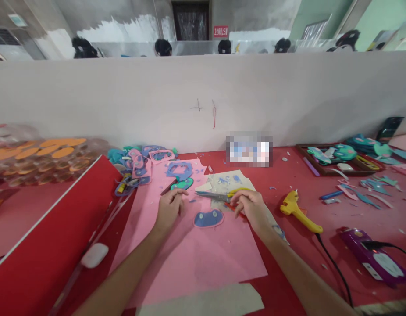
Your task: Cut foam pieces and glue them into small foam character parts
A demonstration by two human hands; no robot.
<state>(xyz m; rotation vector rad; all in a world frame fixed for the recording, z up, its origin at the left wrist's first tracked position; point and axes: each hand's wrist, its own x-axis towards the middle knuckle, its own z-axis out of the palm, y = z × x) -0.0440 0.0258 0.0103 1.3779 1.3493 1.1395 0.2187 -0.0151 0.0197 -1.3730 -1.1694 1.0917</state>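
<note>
Blue patch (208, 218): flat on pink sheet (196, 259). Left hand (172, 204): at the patch's 10 o'clock, loosely curled, empty. Right hand (251, 206): between 2 and 3 o'clock, half-curled at the scissors' (218, 196) handles; grip cannot be told.

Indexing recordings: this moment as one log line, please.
left hand: near green piece; right hand: at scissors; blue piece: on pink sheet

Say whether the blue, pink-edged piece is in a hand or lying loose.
Lying loose: the blue piece rests on the pink sheet, with pink showing between it and both the left hand and the right hand.
</note>
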